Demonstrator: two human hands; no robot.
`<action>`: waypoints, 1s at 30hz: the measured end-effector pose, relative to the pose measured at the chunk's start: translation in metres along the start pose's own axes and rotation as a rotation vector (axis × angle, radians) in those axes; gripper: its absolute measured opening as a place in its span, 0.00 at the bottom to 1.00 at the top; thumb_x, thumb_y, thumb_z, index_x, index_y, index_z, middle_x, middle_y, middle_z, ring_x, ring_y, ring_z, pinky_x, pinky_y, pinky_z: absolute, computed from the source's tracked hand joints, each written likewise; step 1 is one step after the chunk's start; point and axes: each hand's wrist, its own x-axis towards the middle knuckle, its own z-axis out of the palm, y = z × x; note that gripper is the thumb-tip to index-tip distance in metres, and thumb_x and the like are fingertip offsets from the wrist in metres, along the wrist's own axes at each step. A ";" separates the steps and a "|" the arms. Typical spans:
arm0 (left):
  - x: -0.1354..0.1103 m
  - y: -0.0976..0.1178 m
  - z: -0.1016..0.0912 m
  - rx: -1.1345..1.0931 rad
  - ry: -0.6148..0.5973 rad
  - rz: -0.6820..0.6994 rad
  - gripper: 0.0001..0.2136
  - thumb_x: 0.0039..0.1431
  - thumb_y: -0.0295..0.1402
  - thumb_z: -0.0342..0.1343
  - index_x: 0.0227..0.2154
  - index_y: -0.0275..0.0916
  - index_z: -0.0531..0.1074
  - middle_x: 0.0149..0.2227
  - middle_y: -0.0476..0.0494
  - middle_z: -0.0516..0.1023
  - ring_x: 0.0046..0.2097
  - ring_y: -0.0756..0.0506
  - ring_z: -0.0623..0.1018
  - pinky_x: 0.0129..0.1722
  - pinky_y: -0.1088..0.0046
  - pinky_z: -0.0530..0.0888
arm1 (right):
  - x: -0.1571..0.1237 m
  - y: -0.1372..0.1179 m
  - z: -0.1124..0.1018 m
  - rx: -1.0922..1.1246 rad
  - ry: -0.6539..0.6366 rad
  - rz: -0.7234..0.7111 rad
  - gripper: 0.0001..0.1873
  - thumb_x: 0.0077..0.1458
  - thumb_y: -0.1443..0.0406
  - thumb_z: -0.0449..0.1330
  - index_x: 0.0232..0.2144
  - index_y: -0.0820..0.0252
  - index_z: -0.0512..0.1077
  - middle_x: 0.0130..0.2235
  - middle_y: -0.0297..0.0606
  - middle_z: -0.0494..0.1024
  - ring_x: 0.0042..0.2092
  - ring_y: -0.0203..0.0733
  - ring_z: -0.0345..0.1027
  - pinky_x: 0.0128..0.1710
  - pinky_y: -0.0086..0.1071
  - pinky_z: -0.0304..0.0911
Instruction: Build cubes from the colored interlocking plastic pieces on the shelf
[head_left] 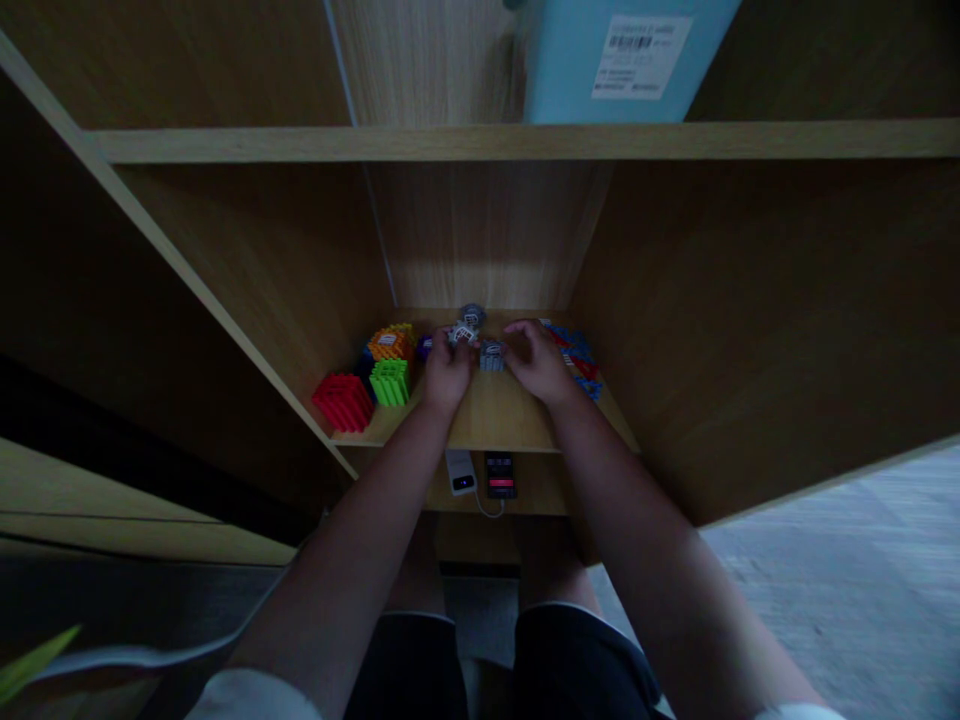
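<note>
My left hand (448,378) reaches onto the middle shelf, its fingers closed on a small light-grey openwork piece (463,333). Another grey round piece (472,314) lies just behind it. Between my hands stands a grey ridged block (492,355) with a white label on top. My right hand (541,368) is right beside that block, thumb and fingers apart, with nothing visible in its grasp. A purple piece (425,347) shows partly behind my left hand. Blurring and dim light hide the finer shapes.
Left on the shelf are red (344,402), green (391,382) and orange (391,343) ridged blocks. Blue and red pieces (577,358) lie right. A light-blue box (630,60) stands on the upper shelf (480,143). Below are a phone (500,474) and a white cabled device (461,471).
</note>
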 end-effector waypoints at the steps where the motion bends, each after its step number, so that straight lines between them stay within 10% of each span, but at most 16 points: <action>1: -0.001 0.002 0.000 -0.012 -0.011 0.000 0.12 0.75 0.45 0.58 0.51 0.44 0.71 0.40 0.44 0.84 0.40 0.43 0.83 0.43 0.66 0.79 | 0.000 -0.002 -0.001 0.001 0.003 -0.007 0.13 0.66 0.56 0.64 0.50 0.50 0.74 0.52 0.44 0.80 0.56 0.55 0.75 0.62 0.53 0.70; 14: -0.003 0.021 0.000 -0.112 -0.185 0.048 0.13 0.65 0.44 0.67 0.43 0.41 0.78 0.39 0.45 0.85 0.40 0.44 0.83 0.42 0.69 0.78 | 0.003 -0.010 0.003 0.026 -0.020 -0.090 0.11 0.67 0.54 0.68 0.46 0.50 0.79 0.48 0.42 0.84 0.52 0.54 0.77 0.55 0.50 0.73; 24: -0.004 0.025 0.001 -0.169 -0.043 0.039 0.18 0.64 0.47 0.71 0.47 0.41 0.75 0.44 0.41 0.85 0.43 0.45 0.84 0.47 0.66 0.81 | 0.000 -0.018 0.002 -0.018 0.122 -0.010 0.08 0.66 0.56 0.66 0.39 0.52 0.77 0.35 0.37 0.81 0.35 0.45 0.75 0.39 0.39 0.71; 30: -0.007 0.028 0.003 -0.273 -0.193 0.030 0.21 0.62 0.52 0.70 0.47 0.42 0.77 0.47 0.39 0.86 0.48 0.42 0.85 0.53 0.62 0.81 | 0.004 -0.025 0.004 -0.082 -0.055 -0.170 0.04 0.65 0.64 0.68 0.42 0.51 0.81 0.39 0.39 0.84 0.42 0.49 0.78 0.47 0.43 0.74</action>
